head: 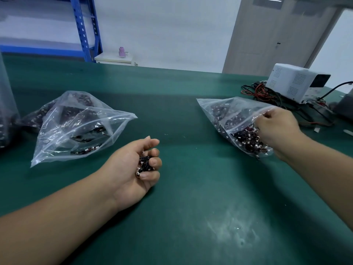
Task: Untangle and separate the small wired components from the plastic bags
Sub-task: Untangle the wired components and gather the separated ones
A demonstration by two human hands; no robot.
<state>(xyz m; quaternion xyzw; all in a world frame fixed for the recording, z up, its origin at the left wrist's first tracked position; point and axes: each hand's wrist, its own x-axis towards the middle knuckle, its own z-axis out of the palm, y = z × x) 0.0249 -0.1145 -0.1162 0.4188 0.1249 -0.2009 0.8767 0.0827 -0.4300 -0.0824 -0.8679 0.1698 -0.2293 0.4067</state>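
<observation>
Left hand [133,169] curls round a small component bundle [144,163]. Right hand [277,129] grips a wire tangle [247,139] at the right bag [227,113] mouth. White instrument [294,81] and loose cables [263,93] crowd behind.

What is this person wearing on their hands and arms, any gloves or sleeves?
Nothing visible. The left hand and right hand are bare: no gloves, rings or wristbands. The left forearm and right forearm are uncovered to the picture's edge, so no sleeve shows. Nails look short and unpainted.

Left bag [76,127] crumpled, sparse; right bag [225,113] fuller, wired components [248,139] bunched at mouth; small clump [144,163] between bags.
</observation>
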